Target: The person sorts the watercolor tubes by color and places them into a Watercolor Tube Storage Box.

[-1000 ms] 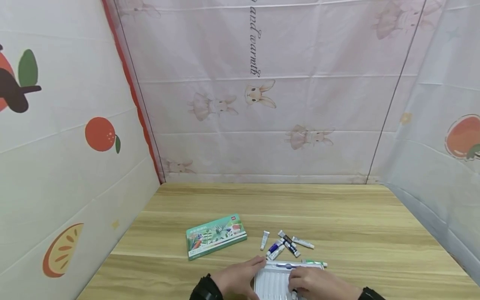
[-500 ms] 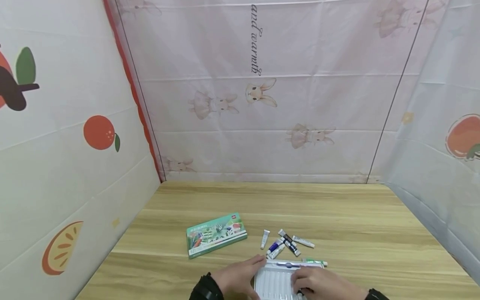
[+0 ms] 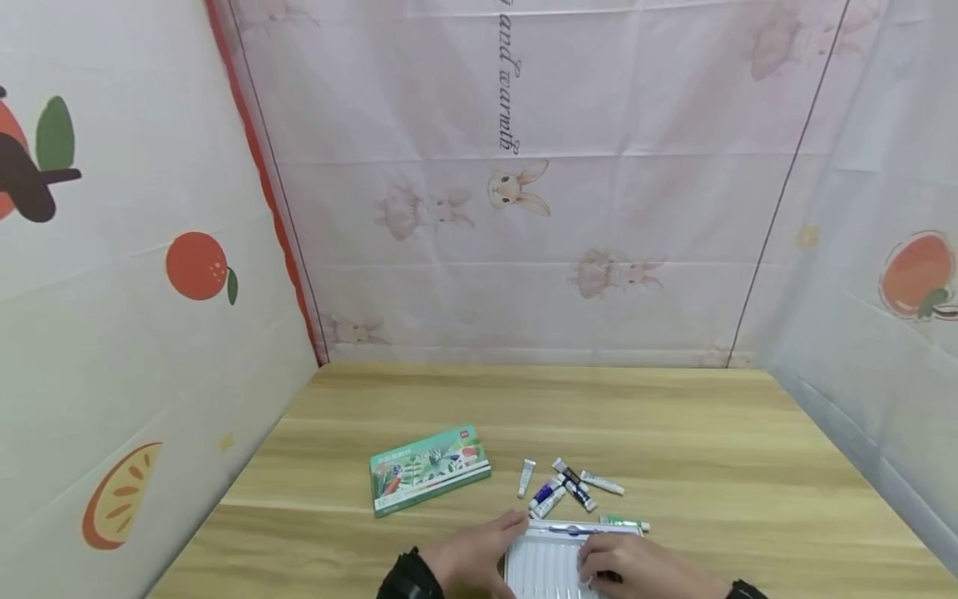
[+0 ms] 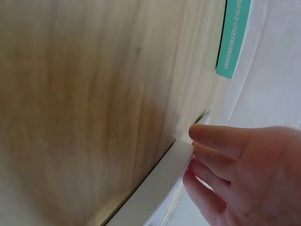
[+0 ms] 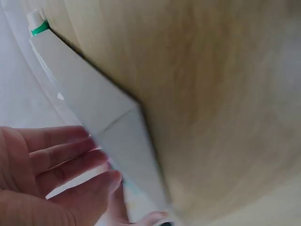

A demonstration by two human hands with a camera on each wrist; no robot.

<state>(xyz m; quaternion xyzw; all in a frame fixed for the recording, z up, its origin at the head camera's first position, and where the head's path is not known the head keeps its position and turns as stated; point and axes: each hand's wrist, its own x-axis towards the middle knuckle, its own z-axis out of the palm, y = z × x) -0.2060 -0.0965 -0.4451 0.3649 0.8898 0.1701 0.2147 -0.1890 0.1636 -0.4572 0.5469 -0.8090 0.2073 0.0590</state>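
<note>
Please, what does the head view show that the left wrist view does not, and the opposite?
Only head view: the right hand, the purple paint tube, the green tube beyond the tray, and the rabbit prints on the back cloth.

Only left wrist view: readable lettering, including "ASTM", on the side of the teal box, and a close look at the outer side wall of the white tray.

Both: the left hand at the tray, the box, and the wooden table.
</note>
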